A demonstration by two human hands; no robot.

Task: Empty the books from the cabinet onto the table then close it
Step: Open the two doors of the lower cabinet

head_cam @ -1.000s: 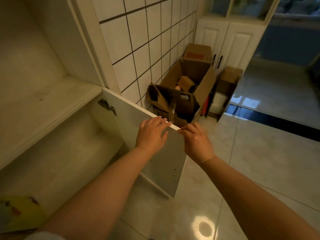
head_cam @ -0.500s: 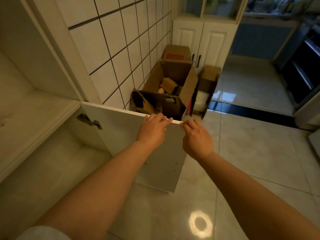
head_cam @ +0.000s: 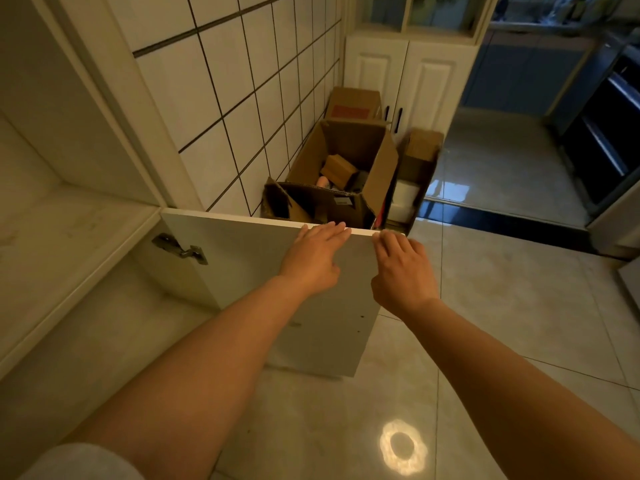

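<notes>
While door stands open: both hands sit at its top edge, side by side, not touching each other.
Cabinet [head_cam: 62, 209]: white, at left, w/ a shelf across the middle; lower compartment bare as far as it shows, bottom-left corner cut off by the frame.
Door [head_cam: 249, 271]: white panel, swung out roughly square to the cabinet front, inner face toward the camera; hangs just above the floor.
Hinge [head_cam: 180, 249]: metal, on the inner face near the cabinet side, upper part of the door.
Left hand [head_cam: 313, 254]: fingers straight and close together, laid flat on the inner face, tips reaching over the top edge; thumb tucked low against the panel. Grip: spread flat, pressing, nothing pinched.
Right hand [head_cam: 403, 268]: nearer the door's free corner, fingers bent over the top edge, thumb on the near side. Grip: curled round the door edge.
Books: can't see any in this view.
Boxes [head_cam: 349, 168]: open cardboard cartons behind the door, against the tiled wall [head_cam: 249, 74]; biggest one has smaller packs inside.
Floor [head_cam: 502, 306]: glossy pale tile, round lamp reflection near the bottom.
Far cupboard [head_cam: 412, 74]: white double doors w/ dark handles, beyond the boxes.
Sleeve [head_cam: 79, 462]: pale, at the left arm, bottom-left corner.
</notes>
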